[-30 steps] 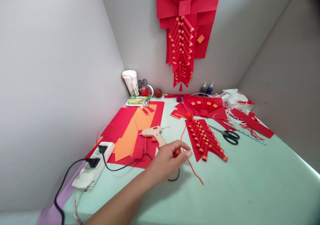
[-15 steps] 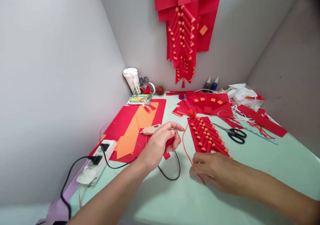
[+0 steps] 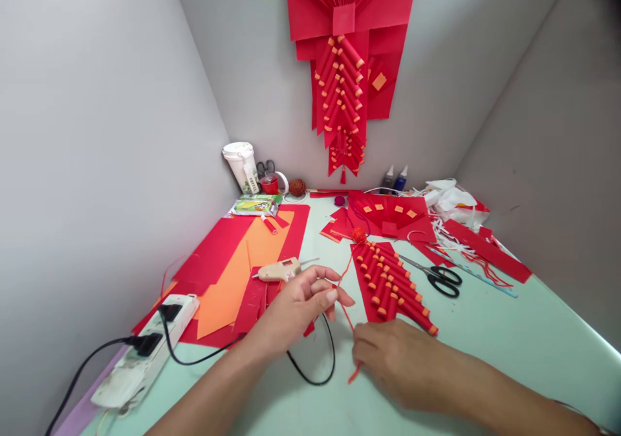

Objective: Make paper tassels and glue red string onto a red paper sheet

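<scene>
A strand of red-orange yarn [image 3: 347, 317] runs from a small yarn ball [image 3: 359, 235] down toward me. My left hand [image 3: 315, 297] is closed with bent fingers around the strand's middle. Nearer the strand's end, my right hand [image 3: 388, 358] pinches it low over the table, and a short tail sticks out below the fingertips. Right beside both hands lies a red paper panel with rows of rolled paper firecrackers [image 3: 391, 281], tipped in orange. A beige glue gun [image 3: 280, 270] rests just beyond my left hand, partly hidden by it.
Black-handled scissors [image 3: 444, 279] lie right of the firecrackers. A power strip [image 3: 145, 352] with black cords sits at left, near red and orange paper sheets [image 3: 220, 303]. Behind are a white cup [image 3: 241, 167], a folded red fan piece [image 3: 392, 218] and scraps [image 3: 453, 200].
My left hand has come down onto the yarn and closed around it. My right hand has shifted slightly down and left with the strand's end. The view has tilted up a little.
</scene>
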Demonstrator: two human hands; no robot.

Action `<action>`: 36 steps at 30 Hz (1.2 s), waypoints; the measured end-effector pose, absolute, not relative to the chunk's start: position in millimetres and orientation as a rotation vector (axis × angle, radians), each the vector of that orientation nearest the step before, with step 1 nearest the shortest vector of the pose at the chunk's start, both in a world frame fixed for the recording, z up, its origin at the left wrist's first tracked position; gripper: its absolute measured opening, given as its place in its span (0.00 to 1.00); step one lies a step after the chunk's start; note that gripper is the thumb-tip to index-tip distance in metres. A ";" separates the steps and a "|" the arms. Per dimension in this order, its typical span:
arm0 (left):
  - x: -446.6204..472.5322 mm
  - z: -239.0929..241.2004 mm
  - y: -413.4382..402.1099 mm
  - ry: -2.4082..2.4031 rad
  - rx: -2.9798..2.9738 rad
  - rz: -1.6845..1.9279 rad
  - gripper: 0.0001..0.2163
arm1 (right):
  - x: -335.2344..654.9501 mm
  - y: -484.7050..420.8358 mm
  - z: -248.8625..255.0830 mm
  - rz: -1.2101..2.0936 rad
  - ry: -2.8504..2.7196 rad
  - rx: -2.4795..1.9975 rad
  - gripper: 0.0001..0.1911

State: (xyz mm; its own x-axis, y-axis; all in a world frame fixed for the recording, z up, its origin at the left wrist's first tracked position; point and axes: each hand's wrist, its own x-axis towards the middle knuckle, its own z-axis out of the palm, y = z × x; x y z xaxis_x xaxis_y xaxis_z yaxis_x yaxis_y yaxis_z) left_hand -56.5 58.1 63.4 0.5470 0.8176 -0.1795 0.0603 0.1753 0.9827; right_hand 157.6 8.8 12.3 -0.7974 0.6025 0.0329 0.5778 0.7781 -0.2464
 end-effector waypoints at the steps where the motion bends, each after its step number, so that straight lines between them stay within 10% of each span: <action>1: -57.7 63.0 57.9 0.854 1.290 0.642 0.09 | 157.7 12.7 15.5 0.457 -2.757 -0.977 0.09; 10: -57.7 53.3 60.2 0.903 1.240 0.618 0.09 | 163.1 31.3 20.6 1.501 -1.390 -1.032 0.02; 36: -42.6 41.4 54.7 0.858 1.085 0.529 0.15 | 154.7 11.3 13.9 1.053 -1.454 -1.139 0.06</action>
